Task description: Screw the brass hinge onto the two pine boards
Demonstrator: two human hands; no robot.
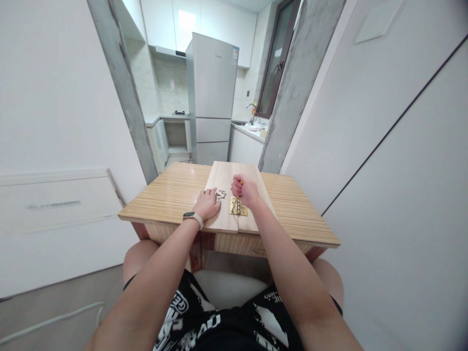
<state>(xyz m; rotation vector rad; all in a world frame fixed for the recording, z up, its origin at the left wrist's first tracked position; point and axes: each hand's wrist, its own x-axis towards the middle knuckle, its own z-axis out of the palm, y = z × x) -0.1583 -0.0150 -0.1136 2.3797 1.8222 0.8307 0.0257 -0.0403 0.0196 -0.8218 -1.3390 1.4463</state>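
Observation:
Two pale wooden boards lie side by side, the left board [224,223] and the right board [252,224], with a narrow seam between them. A brass hinge [243,210] spans the seam near their front edge. My right hand [245,189] is closed in a fist around a screwdriver [241,183]; only a bit of its yellow handle shows, and its thin shaft points down at the hinge. My left hand [207,202] lies flat on the left board, fingers stretched out. Several loose screws [221,194] lie just right of its fingertips.
The boards rest on a wood-grain table [164,195] with a drawer [237,243] below its front edge. My legs are close under the table. Walls stand on both sides, and a fridge [215,78] is beyond the table.

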